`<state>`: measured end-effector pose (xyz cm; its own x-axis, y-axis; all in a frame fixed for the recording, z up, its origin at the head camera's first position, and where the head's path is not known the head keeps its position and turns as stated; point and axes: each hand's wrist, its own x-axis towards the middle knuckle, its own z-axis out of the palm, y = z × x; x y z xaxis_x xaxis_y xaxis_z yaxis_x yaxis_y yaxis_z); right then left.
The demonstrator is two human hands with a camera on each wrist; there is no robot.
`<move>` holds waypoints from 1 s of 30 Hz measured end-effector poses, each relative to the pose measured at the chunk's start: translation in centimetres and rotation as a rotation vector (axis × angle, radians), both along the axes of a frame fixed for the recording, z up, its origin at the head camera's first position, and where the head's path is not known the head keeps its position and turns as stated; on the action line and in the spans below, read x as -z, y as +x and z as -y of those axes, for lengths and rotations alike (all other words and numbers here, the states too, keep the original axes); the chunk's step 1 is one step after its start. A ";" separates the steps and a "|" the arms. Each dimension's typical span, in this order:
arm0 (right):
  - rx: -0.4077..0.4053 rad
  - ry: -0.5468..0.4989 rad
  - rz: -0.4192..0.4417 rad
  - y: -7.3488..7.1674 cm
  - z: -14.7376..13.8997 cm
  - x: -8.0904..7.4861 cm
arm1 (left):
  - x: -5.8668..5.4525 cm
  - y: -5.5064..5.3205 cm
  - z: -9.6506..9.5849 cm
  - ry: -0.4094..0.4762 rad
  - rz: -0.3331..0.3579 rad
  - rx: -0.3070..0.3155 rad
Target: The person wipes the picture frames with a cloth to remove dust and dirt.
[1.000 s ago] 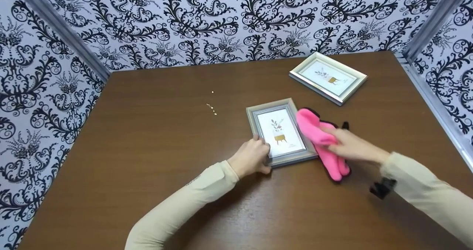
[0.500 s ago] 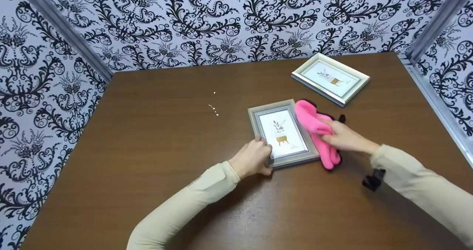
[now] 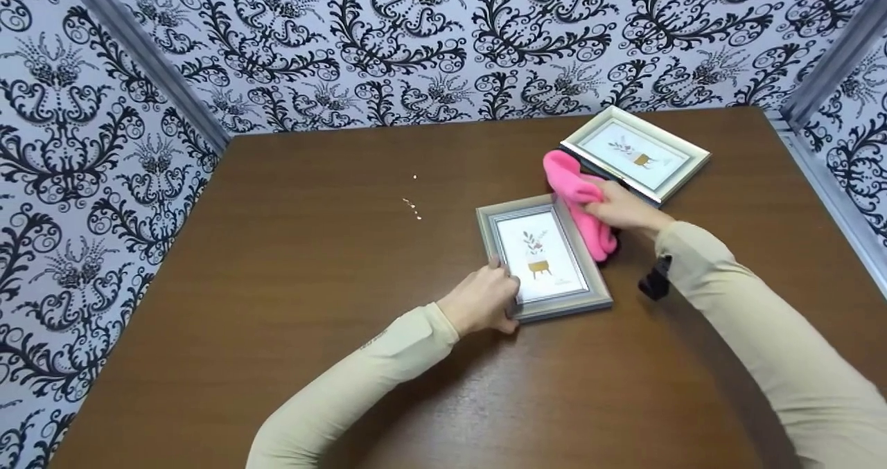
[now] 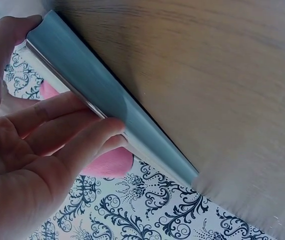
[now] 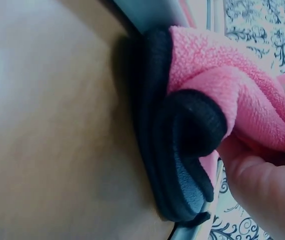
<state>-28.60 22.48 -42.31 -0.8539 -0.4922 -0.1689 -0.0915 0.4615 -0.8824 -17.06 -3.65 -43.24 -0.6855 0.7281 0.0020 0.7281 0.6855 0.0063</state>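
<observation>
A picture frame [image 3: 603,303] with a plant print lies face up in the middle right of the table. My left hand [image 3: 483,296] holds its near left corner, fingertips over the side and thumb at the near edge. In the left wrist view, the thumb and curled fingers of that hand [image 4: 37,135] touch the frame's side [image 4: 97,85]. My right hand [image 3: 622,209] pinches a bunched pink cloth [image 3: 565,174] with dark edging, at the frame's far right side. The right wrist view shows the plush cloth [image 5: 207,65] folded, its dark border [image 5: 155,130] close over the table.
A second, similar picture frame [image 3: 682,178] lies behind, just beyond the right hand and cloth. Small bright specks [image 3: 412,206] show on the brown table [image 3: 312,247] left of the nearer frame. Patterned walls [image 3: 429,53] rise at the back and sides.
My right hand has moved the pink cloth away along the frame's right side, toward the far frame. The left hand keeps its hold on the near frame. The whole view has shifted slightly.
</observation>
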 end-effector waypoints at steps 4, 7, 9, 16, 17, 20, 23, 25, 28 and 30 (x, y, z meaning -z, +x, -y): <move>-0.008 0.002 -0.020 -0.3 0.0 0.2 | 0.0 0.0 0.0 0.007 0.017 -0.013; -0.032 0.051 -0.034 0.5 -0.5 0.1 | 0.1 -0.1 -0.2 0.029 0.038 -0.018; -0.059 0.084 -0.047 1.4 -0.8 0.0 | 0.3 -0.1 -0.2 0.041 0.041 -0.018; -0.122 0.028 0.038 5.9 -1.9 0.0 | 0.4 -0.1 0.0 0.079 0.028 -0.032; -0.118 0.022 0.048 6.7 -1.9 0.0 | 0.4 -0.1 0.0 0.079 0.026 -0.033; -0.103 0.021 0.044 8.8 -1.9 0.0 | 0.3 -0.1 0.0 0.063 0.017 -0.033; -0.085 0.032 0.014 10.7 -2.0 0.1 | 0.3 0.0 -0.1 0.049 0.008 -0.034; -0.081 0.038 -0.007 11.9 -2.2 0.1 | 0.2 0.0 -0.1 0.048 0.007 -0.035; -0.074 0.072 -0.054 13.2 -2.6 0.0 | 0.2 -0.1 -0.2 0.051 0.016 -0.039; -0.083 0.118 -0.145 13.9 -2.9 -0.1 | 0.2 -0.1 -0.3 0.050 0.023 -0.044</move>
